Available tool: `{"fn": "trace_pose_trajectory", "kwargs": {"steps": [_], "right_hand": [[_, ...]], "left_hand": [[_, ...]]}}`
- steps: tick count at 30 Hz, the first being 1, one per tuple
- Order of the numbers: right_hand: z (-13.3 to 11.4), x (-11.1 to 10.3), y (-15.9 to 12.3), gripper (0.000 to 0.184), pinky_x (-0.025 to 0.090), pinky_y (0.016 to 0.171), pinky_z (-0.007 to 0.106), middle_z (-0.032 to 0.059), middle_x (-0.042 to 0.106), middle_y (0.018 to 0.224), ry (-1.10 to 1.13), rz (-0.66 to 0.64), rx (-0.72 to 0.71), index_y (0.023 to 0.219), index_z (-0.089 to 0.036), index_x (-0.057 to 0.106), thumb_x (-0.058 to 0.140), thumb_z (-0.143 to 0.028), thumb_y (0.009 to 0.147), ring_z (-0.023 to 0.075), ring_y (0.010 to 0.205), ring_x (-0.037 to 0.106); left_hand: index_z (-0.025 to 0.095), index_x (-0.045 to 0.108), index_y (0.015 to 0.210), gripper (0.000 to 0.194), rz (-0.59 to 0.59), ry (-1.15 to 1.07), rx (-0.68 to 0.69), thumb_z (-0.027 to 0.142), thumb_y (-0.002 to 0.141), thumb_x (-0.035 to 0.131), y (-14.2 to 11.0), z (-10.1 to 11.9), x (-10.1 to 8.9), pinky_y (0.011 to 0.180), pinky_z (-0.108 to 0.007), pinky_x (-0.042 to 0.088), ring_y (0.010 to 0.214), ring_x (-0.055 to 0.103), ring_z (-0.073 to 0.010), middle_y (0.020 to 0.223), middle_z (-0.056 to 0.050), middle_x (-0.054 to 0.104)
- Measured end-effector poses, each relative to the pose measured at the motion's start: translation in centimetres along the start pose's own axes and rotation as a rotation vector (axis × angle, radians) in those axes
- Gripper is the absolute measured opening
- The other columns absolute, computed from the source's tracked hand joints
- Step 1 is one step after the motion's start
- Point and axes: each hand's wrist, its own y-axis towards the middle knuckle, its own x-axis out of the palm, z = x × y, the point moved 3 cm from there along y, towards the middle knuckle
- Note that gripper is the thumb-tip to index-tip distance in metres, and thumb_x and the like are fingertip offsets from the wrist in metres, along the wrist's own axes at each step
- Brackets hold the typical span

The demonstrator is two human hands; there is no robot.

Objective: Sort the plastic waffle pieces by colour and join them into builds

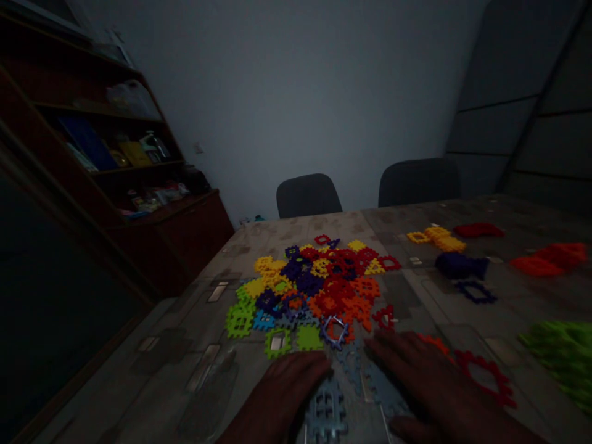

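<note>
My left hand [289, 385] rests low over the table, its fingers stretched forward beside a grey-blue notched window tile [327, 407]; whether it touches the tile I cannot tell. To the right, my right hand [419, 379] lies palm down with fingers extended and the thumb apart, partly covering a grey-blue notched piece [385, 390]. Between the hands is another grey-blue piece [352, 364]. Just beyond the fingertips are a pale purple frame [324, 330] and a flat lime-green tile [309, 338]. Neither hand visibly grips anything. A red frame [504, 383] lies right of my right hand.
A mixed heap of interlocking tiles [340, 288] covers the table's middle. Sorted groups sit at right: yellow tiles [444, 239], dark purple tiles [461, 265], orange-red tiles [555, 258] and a green stack [562, 351]. Two chairs [309, 196] stand behind; a bookcase [185, 228] is at left.
</note>
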Motion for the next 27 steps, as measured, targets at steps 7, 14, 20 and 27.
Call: {"fn": "trace_pose_trajectory", "kwargs": {"steps": [7, 14, 20, 27], "right_hand": [[1.2, 1.7, 0.0, 0.098, 0.039, 0.117, 0.061, 0.0114, 0.057, 0.156, 0.029, 0.079, -0.127, 0.161, -0.034, 0.045, 0.071, -0.012, 0.069, 0.0395, 0.141, 0.053], [0.5, 0.7, -0.1, 0.093, 0.042, 0.114, 0.062, 0.0131, 0.060, 0.152, 0.007, 0.103, -0.105, 0.162, -0.032, 0.041, 0.071, -0.012, 0.077, 0.0390, 0.137, 0.056], [0.9, 1.5, -0.5, 0.110, 0.044, 0.112, 0.060, 0.0114, 0.060, 0.152, -0.034, 0.156, -0.076, 0.165, -0.037, 0.031, 0.078, -0.011, 0.070, 0.0400, 0.135, 0.056], [0.8, 1.1, -0.3, 0.102, 0.048, 0.107, 0.057, 0.0117, 0.066, 0.144, -0.023, 0.170, -0.098, 0.163, -0.035, 0.038, 0.078, -0.012, 0.072, 0.0378, 0.127, 0.062]], "left_hand": [[0.038, 0.017, 0.164, 0.088, -0.032, -0.066, 0.002, 0.069, 0.096, 0.065, 1.4, 1.8, -0.4, 0.116, -0.053, 0.043, 0.139, 0.054, -0.0355, 0.156, -0.012, 0.054], [0.036, 0.024, 0.160, 0.075, 0.022, -0.080, 0.049, 0.061, 0.101, 0.062, 1.7, 2.1, -0.2, 0.108, -0.049, 0.049, 0.127, 0.062, -0.0328, 0.144, -0.011, 0.063], [0.036, 0.020, 0.162, 0.082, 0.044, -0.057, 0.006, 0.059, 0.098, 0.066, 1.2, 1.8, 0.2, 0.108, -0.052, 0.049, 0.129, 0.060, -0.0337, 0.147, -0.012, 0.060], [0.036, 0.020, 0.163, 0.103, 0.041, -0.004, -0.070, 0.054, 0.084, 0.083, 0.9, 1.5, 1.7, 0.106, -0.049, 0.048, 0.125, 0.062, -0.0353, 0.145, -0.012, 0.061]]}}
